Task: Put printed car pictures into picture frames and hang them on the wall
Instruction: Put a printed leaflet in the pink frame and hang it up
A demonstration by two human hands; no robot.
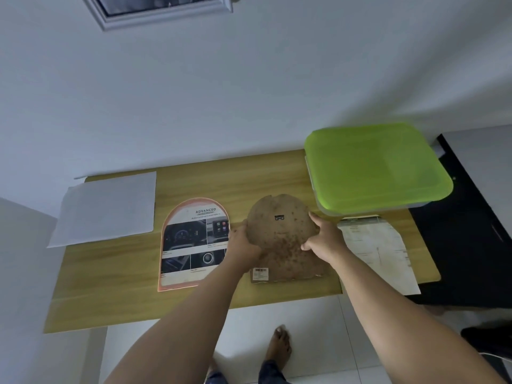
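Note:
An arch-shaped picture frame (282, 239) lies back-up on the wooden table (194, 306), showing its brown speckled backing board with a small black hanger and a barcode sticker. My left hand (243, 242) grips its left edge and my right hand (324, 239) grips its right edge. The board's rounded top looks slightly raised. To the left lies an arch-cut printed car picture (194, 245) with an orange border and the word ADVANCED. A white framed picture (158, 9) hangs on the wall at the top left.
A white sheet (108, 209) overhangs the table's left back corner. A container with a green lid (376, 167) stands at the back right. Printed paper (379, 250) lies under it on the right. Black furniture (465, 231) adjoins the table. My bare foot (279, 345) is on the white tiles.

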